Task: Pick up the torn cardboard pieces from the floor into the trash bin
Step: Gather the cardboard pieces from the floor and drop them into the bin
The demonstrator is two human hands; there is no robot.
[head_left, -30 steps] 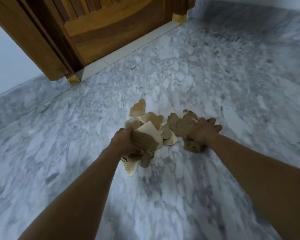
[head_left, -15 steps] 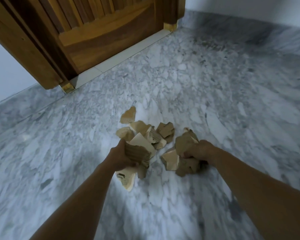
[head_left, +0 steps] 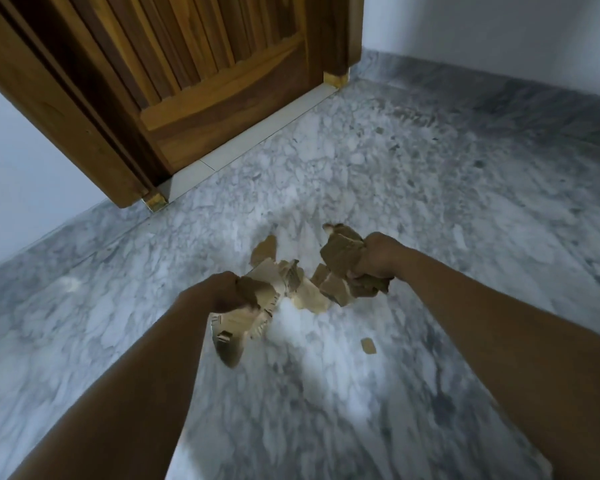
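Item 1, left hand (head_left: pixel 222 292): fingers (head_left: pixel 243 294) clenched round a bundle of pale brown torn cardboard pieces (head_left: pixel 246 317). The lowest scrap hangs below the fist, clear of the grey-white marble floor (head_left: pixel 447 202).

Item 2, right hand (head_left: pixel 378 258): clenched round a darker brown crumpled cardboard wad (head_left: pixel 340 254), also held above the floor.

Item 3, loose stock. One tan cardboard shard (head_left: pixel 265 247) lies flat on the floor just beyond the left hand. A small tan cardboard chip (head_left: pixel 368 346) lies nearer me, apart from the rest. A cluster of pale scraps (head_left: pixel 312 296) sits between the two hands. The view is blurred there, so I cannot tell whether these lie on the floor or are slipping out of the grips.

Item 4, surroundings: brown slatted wooden door (head_left: pixel 205 81) beyond the pile. The trash bin is not in view.

Handling note: I judge both loads overfull and loosely stacked. I would tighten each grip before carrying, bring the two hands together so the loads brace one another, and keep them low and level on the way to the trash bin. The shard, the chip and anything that drops need a second pass. Snatching them now with full hands would likely spill more.
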